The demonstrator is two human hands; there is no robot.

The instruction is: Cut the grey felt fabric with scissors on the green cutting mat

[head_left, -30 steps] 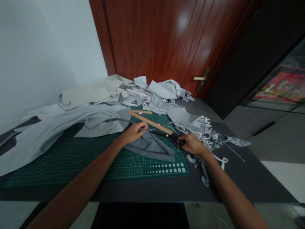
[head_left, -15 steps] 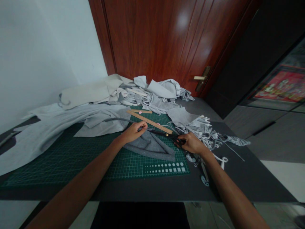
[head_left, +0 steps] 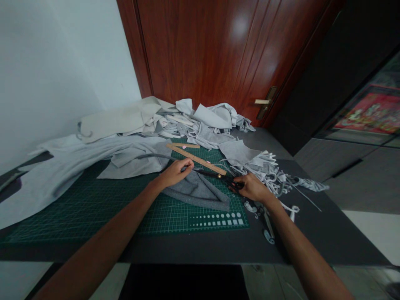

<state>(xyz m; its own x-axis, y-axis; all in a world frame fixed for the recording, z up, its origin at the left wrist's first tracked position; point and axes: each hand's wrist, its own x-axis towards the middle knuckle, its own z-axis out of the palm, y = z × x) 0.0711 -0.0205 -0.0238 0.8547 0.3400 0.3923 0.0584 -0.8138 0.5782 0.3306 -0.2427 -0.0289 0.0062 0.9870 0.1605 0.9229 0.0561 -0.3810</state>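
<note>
The right hand [head_left: 254,188] is closed around the finger loops of a pair of black-handled scissors [head_left: 215,174], and their long blades point to the left, toward the other hand. I cannot tell if the blades are a little open or together, because they look very thin from this view. The left hand [head_left: 173,173] pinches with thumb and fingers together at the edge of a dark grey felt piece [head_left: 196,191], and the scissors' tip is just beside these fingers. A thin dark strip [head_left: 153,156] runs from this hand toward the left. The felt piece lies on a green cutting mat [head_left: 175,221], between the two hands. Just behind the blades, a wooden ruler [head_left: 196,160] lies tilted across the mat. Curled light grey offcuts [head_left: 265,175] are heaped near the right hand, on a black table top [head_left: 312,233]. Larger light grey fabric pieces [head_left: 200,121] are piled at the back, against a reddish wooden door [head_left: 203,54] with a brass handle [head_left: 262,102].
</note>
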